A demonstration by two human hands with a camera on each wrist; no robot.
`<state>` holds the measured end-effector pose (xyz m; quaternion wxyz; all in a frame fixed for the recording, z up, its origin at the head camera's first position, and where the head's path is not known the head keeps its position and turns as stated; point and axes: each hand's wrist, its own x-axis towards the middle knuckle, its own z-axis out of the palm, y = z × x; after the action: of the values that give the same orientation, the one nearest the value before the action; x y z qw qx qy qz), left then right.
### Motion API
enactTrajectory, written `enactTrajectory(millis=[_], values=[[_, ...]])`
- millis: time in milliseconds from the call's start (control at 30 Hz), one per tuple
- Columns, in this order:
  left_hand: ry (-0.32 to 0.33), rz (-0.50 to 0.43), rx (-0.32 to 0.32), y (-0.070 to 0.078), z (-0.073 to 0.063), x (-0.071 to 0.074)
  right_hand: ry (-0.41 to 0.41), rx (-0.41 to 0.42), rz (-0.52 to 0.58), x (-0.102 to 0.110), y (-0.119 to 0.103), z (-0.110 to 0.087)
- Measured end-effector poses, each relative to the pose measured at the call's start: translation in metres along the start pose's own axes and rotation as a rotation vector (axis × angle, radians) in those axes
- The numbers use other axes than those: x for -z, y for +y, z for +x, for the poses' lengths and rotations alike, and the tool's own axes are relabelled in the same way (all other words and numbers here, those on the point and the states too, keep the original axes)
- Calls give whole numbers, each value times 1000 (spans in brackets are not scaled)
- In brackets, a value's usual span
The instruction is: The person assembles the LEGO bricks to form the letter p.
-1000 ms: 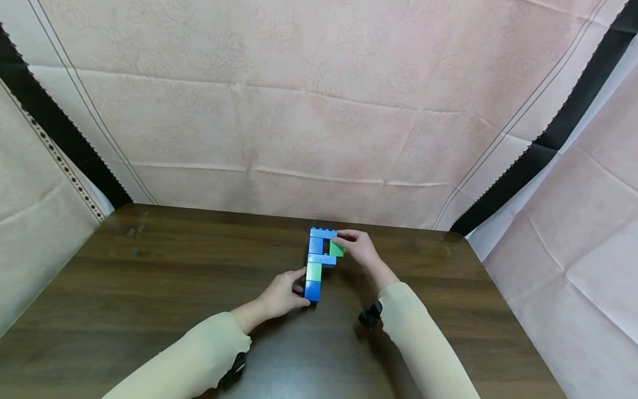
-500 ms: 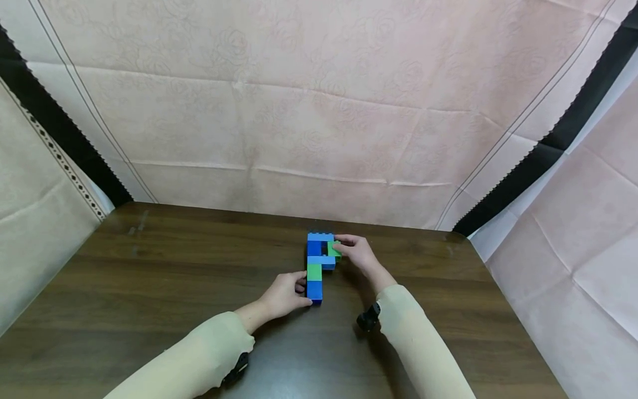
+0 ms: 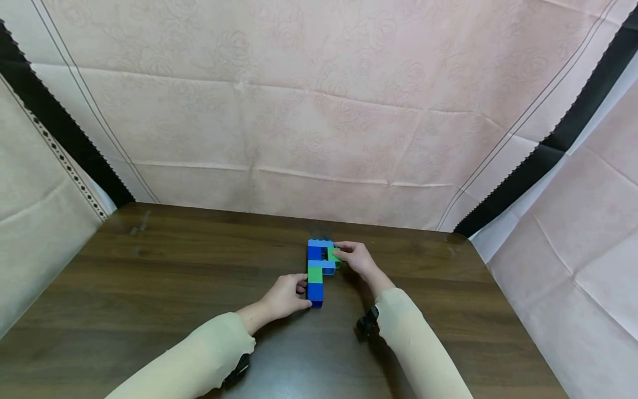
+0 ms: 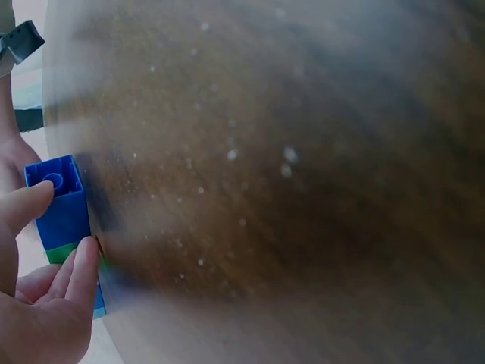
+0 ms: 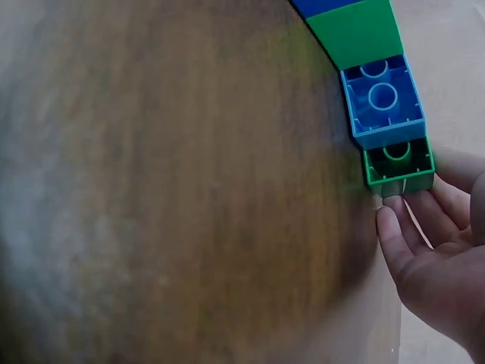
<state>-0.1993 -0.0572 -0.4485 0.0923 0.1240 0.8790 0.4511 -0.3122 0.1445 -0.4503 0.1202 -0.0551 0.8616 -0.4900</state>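
A P-shaped assembly of blue and green building blocks lies on the brown table, its stem toward me in the head view. At the stem's near end is a dark blue block [image 3: 315, 293], with a green block [image 3: 315, 275] just beyond it. My left hand [image 3: 285, 293] grips that end, thumb at the block's hollow underside [image 4: 54, 176] in the left wrist view and fingers along its side. My right hand [image 3: 360, 259] holds the small green block [image 5: 402, 184] on the right of the loop, beside a lighter blue block [image 5: 383, 106] with an open underside.
The wooden table [image 3: 164, 293] stretches around both hands. Pale floral fabric [image 3: 309, 122] hangs behind its far edge, with more fabric [image 3: 573, 238] at the right side. A dark wrist camera [image 3: 369, 322] sits at the right cuff.
The block assembly has slid a little toward me and straightened from a slight tilt. Both hands have stayed on it, the right one coming slightly nearer with it.
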Motion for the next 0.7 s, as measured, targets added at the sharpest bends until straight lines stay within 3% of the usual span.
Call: enactTrajectory(millis=[500,700], values=[[-6,28,7,0,0,0,13,14,-20,0,-1,-2],[-32,48,54,3,0,11,65,72,-86,2,-6,-6]])
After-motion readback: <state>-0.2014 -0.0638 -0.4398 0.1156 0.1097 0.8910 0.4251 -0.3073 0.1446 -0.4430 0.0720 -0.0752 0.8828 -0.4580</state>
